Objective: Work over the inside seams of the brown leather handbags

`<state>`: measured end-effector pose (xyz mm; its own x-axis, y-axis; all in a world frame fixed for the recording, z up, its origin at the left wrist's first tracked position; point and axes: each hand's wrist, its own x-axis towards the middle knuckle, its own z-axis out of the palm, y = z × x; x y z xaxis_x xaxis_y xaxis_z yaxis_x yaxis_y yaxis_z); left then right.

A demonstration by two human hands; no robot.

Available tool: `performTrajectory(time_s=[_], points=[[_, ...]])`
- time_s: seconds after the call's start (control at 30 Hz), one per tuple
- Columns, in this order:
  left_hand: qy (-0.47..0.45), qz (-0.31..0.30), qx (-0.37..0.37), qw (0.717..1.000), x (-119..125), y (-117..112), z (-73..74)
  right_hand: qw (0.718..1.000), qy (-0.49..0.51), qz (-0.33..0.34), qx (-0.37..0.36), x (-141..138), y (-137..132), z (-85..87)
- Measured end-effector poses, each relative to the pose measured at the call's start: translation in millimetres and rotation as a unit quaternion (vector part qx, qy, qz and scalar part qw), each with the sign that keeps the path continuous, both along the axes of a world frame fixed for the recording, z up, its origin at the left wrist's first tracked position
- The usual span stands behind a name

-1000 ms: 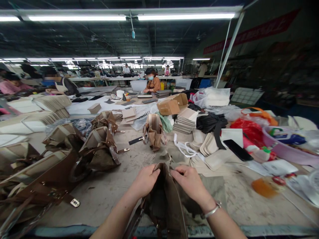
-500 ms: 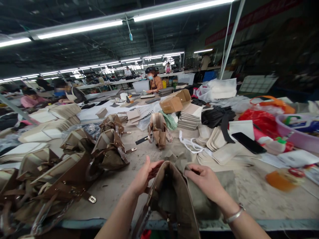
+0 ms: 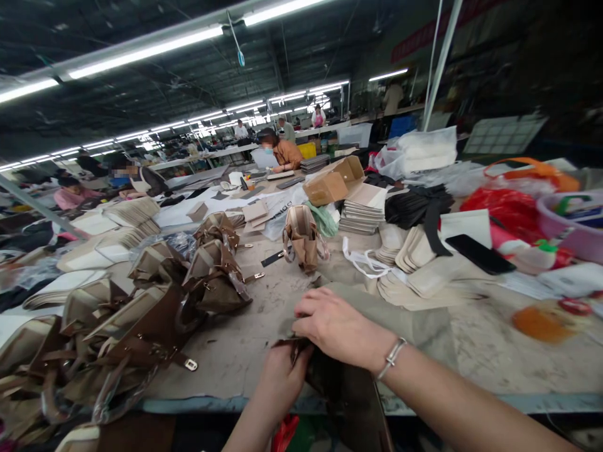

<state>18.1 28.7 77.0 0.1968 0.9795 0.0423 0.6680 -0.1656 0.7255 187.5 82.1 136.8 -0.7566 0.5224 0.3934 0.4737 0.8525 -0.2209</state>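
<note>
A dark brown handbag (image 3: 355, 405) lies at the table's front edge, tilted and partly hidden under my forearm. My left hand (image 3: 282, 376) is closed on the bag's upper edge, thumb on top. Over the same edge bends my right hand (image 3: 332, 323), its fingers curled and closed on the bag just above the left one; a bracelet circles that wrist. Behind the right hand a grey-green cloth (image 3: 419, 323) is spread flat on the table. Farther back, a small finished-looking brown handbag (image 3: 304, 242) stands upright with its handles at the sides.
Several brown handbags (image 3: 136, 320) crowd the left. Stacked beige panels (image 3: 360, 210), an open cardboard box (image 3: 332, 182), a black phone (image 3: 480, 254) and an orange-filled container (image 3: 541, 323) lie right and behind. A co-worker (image 3: 285, 154) sits across the table.
My right hand has moved left across the bag to meet my left hand, which came down and closed. The bag's wide mouth has turned out of sight.
</note>
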Motion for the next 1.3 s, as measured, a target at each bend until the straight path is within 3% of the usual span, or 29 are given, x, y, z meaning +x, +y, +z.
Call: performTrajectory(time_s=[0.13,0.27,0.37,0.6,0.73,0.93,1.07,1.2,1.27,1.3], points=[[0.033,0.008,-0.003,0.999,1.9,6.4,6.7,0.999,-0.051,0.002,0.002,1.3,15.7,-9.4],[-0.005,-0.03,-0.004,1.0,3.4,6.5,10.1,0.998,-0.027,-0.047,-0.023,22.1,36.9,-15.1],[-0.008,-0.025,-0.014,1.0,6.5,7.2,11.1,0.997,-0.002,-0.064,-0.04,31.1,44.7,-16.7],[0.005,-0.012,-0.029,0.999,9.6,10.5,9.4,0.998,0.025,0.044,-0.047,13.4,28.2,-16.0],[-0.004,-0.021,-0.031,0.999,7.8,12.6,11.7,0.996,0.048,0.046,-0.066,26.6,43.5,-20.4],[-0.004,-0.028,-0.022,0.999,6.3,22.6,12.6,0.975,0.149,-0.107,-0.126,72.6,76.0,-39.8],[0.028,0.009,-0.019,0.999,1.9,27.6,7.2,0.914,0.228,-0.297,-0.153,105.3,75.6,-65.0],[0.02,0.04,0.005,0.999,-4.3,29.6,2.5,0.831,0.308,-0.436,-0.157,136.5,55.4,-80.5],[0.02,0.055,0.014,0.998,-5.6,29.7,2.1,0.817,0.337,-0.441,-0.156,139.8,32.0,-77.6],[0.022,0.06,0.016,0.998,-5.7,29.6,2.3,0.823,0.348,-0.422,-0.154,137.3,16.8,-73.9]])
